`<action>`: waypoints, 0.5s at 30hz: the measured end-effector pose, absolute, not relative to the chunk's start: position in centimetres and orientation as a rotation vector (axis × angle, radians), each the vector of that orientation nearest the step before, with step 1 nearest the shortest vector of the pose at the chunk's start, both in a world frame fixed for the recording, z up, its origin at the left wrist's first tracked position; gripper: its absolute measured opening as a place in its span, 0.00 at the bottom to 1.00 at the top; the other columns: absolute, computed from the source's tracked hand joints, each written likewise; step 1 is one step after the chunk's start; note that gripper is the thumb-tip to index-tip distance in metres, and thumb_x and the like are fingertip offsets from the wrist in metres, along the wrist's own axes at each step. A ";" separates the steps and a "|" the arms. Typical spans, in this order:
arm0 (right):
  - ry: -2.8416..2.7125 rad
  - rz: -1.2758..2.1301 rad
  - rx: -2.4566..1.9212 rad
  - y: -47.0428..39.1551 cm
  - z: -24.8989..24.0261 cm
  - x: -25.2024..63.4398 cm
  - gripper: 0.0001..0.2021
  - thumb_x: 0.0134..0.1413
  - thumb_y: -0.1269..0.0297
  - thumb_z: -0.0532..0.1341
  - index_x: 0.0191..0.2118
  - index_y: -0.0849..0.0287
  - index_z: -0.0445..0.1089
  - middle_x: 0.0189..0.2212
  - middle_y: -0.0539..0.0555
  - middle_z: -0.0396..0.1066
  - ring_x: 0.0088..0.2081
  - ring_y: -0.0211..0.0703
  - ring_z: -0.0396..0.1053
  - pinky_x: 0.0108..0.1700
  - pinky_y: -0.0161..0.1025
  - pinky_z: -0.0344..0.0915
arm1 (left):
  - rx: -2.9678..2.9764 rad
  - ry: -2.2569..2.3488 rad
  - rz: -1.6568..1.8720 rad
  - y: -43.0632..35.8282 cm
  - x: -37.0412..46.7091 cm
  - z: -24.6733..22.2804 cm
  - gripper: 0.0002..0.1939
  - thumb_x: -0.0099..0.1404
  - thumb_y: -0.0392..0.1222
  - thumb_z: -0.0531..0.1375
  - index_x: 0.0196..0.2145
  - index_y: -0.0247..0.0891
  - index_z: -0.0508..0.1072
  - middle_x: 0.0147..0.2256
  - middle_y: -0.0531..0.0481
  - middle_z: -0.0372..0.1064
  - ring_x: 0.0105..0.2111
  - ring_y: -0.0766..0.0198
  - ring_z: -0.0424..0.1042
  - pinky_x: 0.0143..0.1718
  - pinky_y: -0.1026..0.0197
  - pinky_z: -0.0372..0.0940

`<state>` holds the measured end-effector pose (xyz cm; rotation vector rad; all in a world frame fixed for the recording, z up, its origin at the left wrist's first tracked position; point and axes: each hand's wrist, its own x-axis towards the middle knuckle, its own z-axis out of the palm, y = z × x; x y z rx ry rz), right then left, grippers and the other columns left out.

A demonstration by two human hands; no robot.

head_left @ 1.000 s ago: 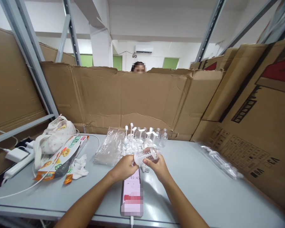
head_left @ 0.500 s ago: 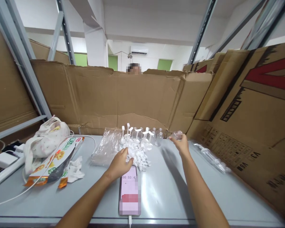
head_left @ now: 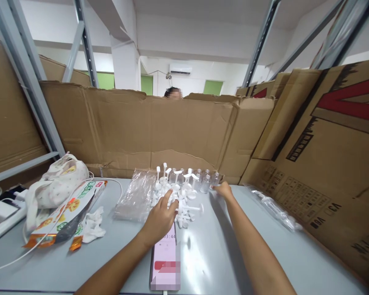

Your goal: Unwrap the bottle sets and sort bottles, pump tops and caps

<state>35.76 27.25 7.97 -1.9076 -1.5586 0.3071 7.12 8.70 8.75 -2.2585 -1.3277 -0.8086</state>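
My left hand [head_left: 161, 215] rests over a pile of small white plastic caps with stems [head_left: 187, 207], its fingers apart and touching the near left side of the pile. One white stemmed piece lies sideways just right of its fingertips. My right hand [head_left: 224, 191] has its fingers closed at the lower part of a small clear bottle [head_left: 215, 178], which stands upright at the right end of a group. Beside it stand several more clear bottles [head_left: 206, 183]. Some white pieces stick up with flat heads at the back of the pile.
A phone [head_left: 165, 262] showing a timer lies before the pile, with a cable. Left are a clear plastic bag [head_left: 135, 194], a snack packet [head_left: 70, 211], crumpled tissue [head_left: 94, 224] and a cloth bag [head_left: 60, 184]. Plastic wrap [head_left: 273, 209] lies right. Cardboard walls [head_left: 160, 127] surround the table; a person's head shows behind.
My right hand has moved left and set the clear bottle upright beside the others. My left hand has pushed into the pile, and a white piece now lies out to its right.
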 end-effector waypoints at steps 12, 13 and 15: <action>-2.239 0.862 -1.077 11.6 13.4 29.1 0.25 0.49 0.53 0.59 0.53 0.55 0.62 0.42 0.55 0.70 0.29 0.39 0.67 0.32 0.37 0.63 | -2.245 -1.159 -0.736 8.9 9.3 11.4 0.13 0.58 0.24 0.51 0.38 0.35 0.66 0.56 0.35 0.53 0.51 0.49 0.61 0.42 0.50 0.66; -2.217 0.845 -1.077 11.0 13.4 28.6 0.24 0.48 0.54 0.60 0.52 0.55 0.63 0.37 0.54 0.71 0.26 0.37 0.65 0.30 0.36 0.62 | -2.245 -1.120 -0.748 8.8 9.7 11.7 0.12 0.58 0.24 0.51 0.36 0.35 0.66 0.56 0.35 0.54 0.51 0.49 0.61 0.42 0.50 0.66; -2.168 0.856 -1.043 10.5 13.1 27.9 0.17 0.49 0.58 0.60 0.46 0.57 0.67 0.29 0.50 0.70 0.24 0.36 0.62 0.27 0.34 0.59 | -2.245 -1.034 -0.778 8.6 10.2 12.3 0.10 0.58 0.24 0.52 0.34 0.35 0.66 0.55 0.35 0.56 0.51 0.49 0.61 0.44 0.50 0.66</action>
